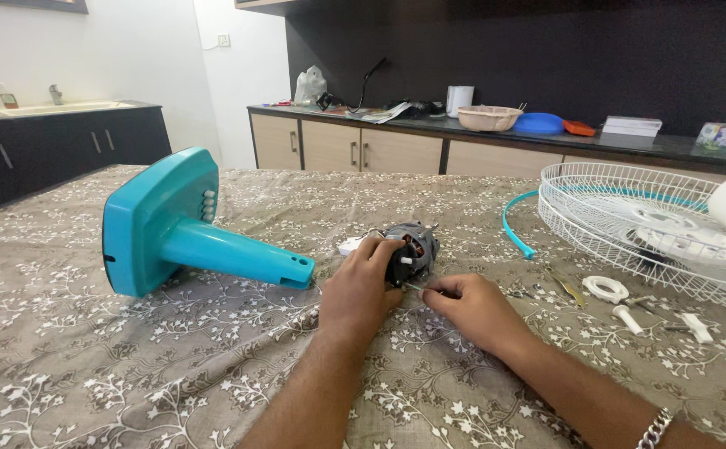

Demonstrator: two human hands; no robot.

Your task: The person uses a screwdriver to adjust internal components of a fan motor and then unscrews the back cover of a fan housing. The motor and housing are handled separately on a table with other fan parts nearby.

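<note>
A small grey fan motor (414,247) with copper windings lies on the patterned tablecloth (130,366) near the middle. My left hand (358,287) grips the motor's left side, fingers wrapped over it. My right hand (472,307) rests just right of it, fingertips pinched at the motor's lower edge, perhaps on a small metal part too small to make out. A small white piece (350,245) lies behind my left hand.
A turquoise fan base with its stem (182,229) lies on its side at the left. White wire fan guards (646,220) sit at the right, with a turquoise rim strip (513,229), white knobs and screws (625,303). Counters with bowls stand behind.
</note>
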